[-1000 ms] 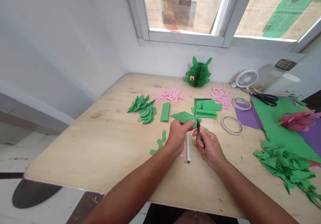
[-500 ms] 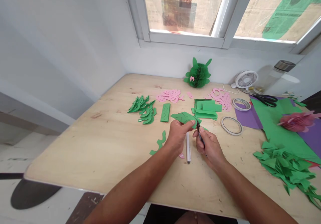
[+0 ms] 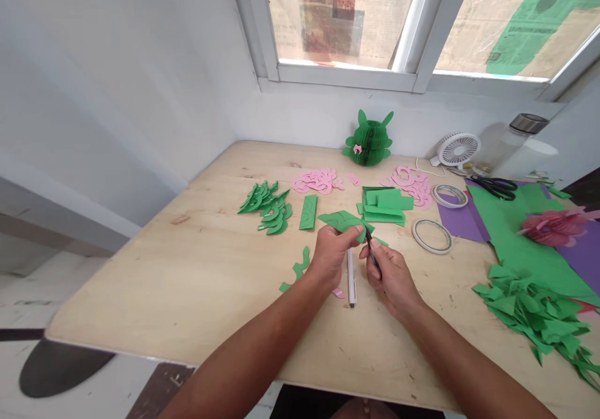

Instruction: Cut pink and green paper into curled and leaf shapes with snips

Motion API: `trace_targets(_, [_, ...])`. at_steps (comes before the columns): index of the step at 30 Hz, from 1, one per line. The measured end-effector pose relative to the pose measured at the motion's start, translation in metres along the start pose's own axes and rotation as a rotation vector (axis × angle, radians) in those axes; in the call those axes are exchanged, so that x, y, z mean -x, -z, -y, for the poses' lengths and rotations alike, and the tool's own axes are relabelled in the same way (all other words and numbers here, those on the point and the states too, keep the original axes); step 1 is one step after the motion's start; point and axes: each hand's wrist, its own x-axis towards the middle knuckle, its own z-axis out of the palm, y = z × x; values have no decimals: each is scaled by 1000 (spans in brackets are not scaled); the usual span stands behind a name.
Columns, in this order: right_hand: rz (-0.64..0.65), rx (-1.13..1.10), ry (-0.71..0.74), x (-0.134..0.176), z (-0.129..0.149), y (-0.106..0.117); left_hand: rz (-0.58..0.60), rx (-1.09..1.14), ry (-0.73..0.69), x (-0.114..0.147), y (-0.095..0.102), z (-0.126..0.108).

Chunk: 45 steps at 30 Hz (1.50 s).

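My left hand (image 3: pixel 332 251) pinches a piece of green paper (image 3: pixel 338 219) with curved lines drawn on it. In my right hand (image 3: pixel 387 271) is a pair of scissors (image 3: pixel 369 242) with dark blades, which meet the paper's right end; most of the handles are hidden by my fingers. Between my hands a white pen (image 3: pixel 351 281) lies on the table. Left of my wrist lies a wavy green paper scrap (image 3: pixel 300 266). A marked green paper strip (image 3: pixel 308 212) and a stack of folded green paper (image 3: pixel 387 206) lie beyond my hands.
Cut green shapes (image 3: pixel 265 205) lie left, pink paper pieces (image 3: pixel 317 181) behind. A green paper figure (image 3: pixel 369 144) stands by the wall. Rightward are tape rolls (image 3: pixel 432 236), black scissors (image 3: pixel 494 187), a small fan (image 3: pixel 459 150), a bottle (image 3: pixel 510 141) and green scraps (image 3: pixel 534 309).
My hands, the scissors and the paper keep nearly the same place. The whole view has shifted very slightly; the blades still meet the paper's right end.
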Motion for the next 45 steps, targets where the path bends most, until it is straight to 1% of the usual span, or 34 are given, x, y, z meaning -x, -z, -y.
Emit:
trace_targets(7, [2,6,-12,0,0,-1,23,53,14,-1,0,-1])
trace_targets(14, [19,5,-3,1,0,0,32,21,28,0,0,-2])
trace_targets(25, [19,11,-12,1,2,0,100,-30,-3,-3,4,-1])
trace_targets(36, [6,18,-19,0,2,0,92,-48,3,-4,4,-3])
trace_targets(43, [-10,42,-11,1,1,0,64,-102,23,-5,3,-6])
trace_targets(45, [-12,43,-8,1,2,0,40,-89,13,-4,2,-8])
